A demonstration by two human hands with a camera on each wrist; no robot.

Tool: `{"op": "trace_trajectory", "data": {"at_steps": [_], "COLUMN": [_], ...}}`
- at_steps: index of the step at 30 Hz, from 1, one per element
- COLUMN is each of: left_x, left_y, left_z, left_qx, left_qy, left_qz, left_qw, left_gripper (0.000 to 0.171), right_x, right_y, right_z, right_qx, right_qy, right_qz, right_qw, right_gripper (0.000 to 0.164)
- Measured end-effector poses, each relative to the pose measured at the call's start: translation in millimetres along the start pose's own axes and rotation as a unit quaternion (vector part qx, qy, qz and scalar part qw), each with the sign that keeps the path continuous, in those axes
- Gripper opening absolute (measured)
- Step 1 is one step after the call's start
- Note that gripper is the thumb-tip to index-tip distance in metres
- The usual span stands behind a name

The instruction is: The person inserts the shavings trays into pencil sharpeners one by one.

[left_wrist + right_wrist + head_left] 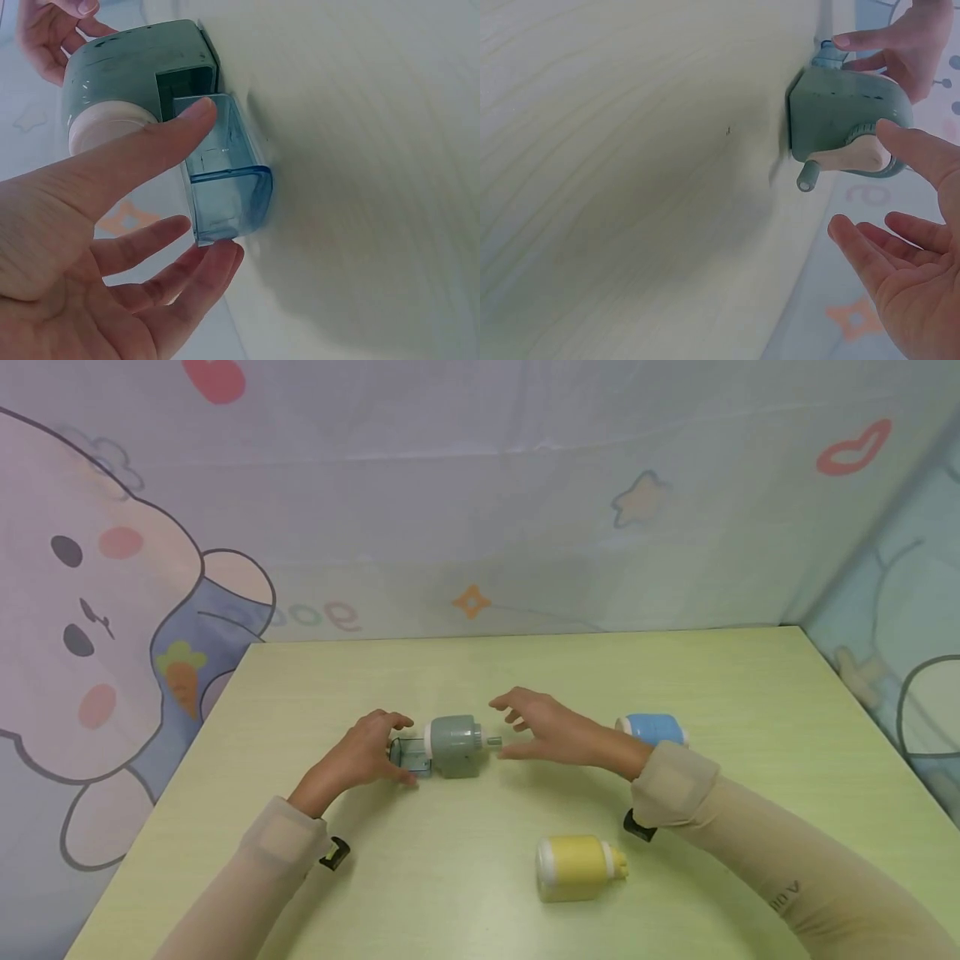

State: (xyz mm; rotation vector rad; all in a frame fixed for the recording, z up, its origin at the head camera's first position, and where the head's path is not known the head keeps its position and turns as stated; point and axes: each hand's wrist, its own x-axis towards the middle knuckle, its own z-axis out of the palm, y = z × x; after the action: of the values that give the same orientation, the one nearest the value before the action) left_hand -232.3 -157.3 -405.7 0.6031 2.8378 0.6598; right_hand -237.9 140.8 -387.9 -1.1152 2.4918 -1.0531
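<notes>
A green crank pencil sharpener [453, 737] stands on the table, its clear blue shavings drawer [229, 187] sticking out on the left. My left hand [363, 750] is spread around that drawer. In the left wrist view the thumb lies over the drawer's side and fingertips meet its outer end; how firmly they press cannot be seen. On the other side, my right hand [551, 727] reaches toward the sharpener's white crank arm [851, 156] and green knob [807, 177], fingers and thumb apart. Nothing is in it, and whether its thumb touches the sharpener is unclear.
A yellow sharpener [573, 868] stands nearer to me, right of centre. Behind the right forearm is a blue sharpener [654, 728], partly hidden. The light wooden table [337, 893] meets a printed cloth backdrop [480, 510] at its back edge.
</notes>
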Motion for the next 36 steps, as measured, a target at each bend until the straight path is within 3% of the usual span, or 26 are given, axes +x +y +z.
{"op": "trace_trajectory", "data": {"at_steps": [15, 22, 36], "left_x": [-0.8, 0.6, -0.1], "left_y": [-0.7, -3.6, -2.1], "left_z": [-0.4, 1.6, 1.3], "left_qx": [-0.020, -0.007, -0.036], "left_qy": [-0.012, -0.017, -0.016], "left_qz": [0.000, 0.010, -0.012], "left_qw": [0.9997, 0.9998, 0.9992], "left_gripper": [0.079, 0.078, 0.062], "right_x": [12.2, 16.9, 25.9], "right_y": [-2.8, -3.9, -7.7], "right_z": [9.9, 14.3, 18.0], "right_qx": [0.009, 0.011, 0.003], "right_qy": [-0.012, -0.014, -0.007], "right_qz": [-0.026, -0.028, -0.034], "right_qw": [1.000, 0.999, 0.999], "right_gripper": [0.066, 0.066, 0.054]}}
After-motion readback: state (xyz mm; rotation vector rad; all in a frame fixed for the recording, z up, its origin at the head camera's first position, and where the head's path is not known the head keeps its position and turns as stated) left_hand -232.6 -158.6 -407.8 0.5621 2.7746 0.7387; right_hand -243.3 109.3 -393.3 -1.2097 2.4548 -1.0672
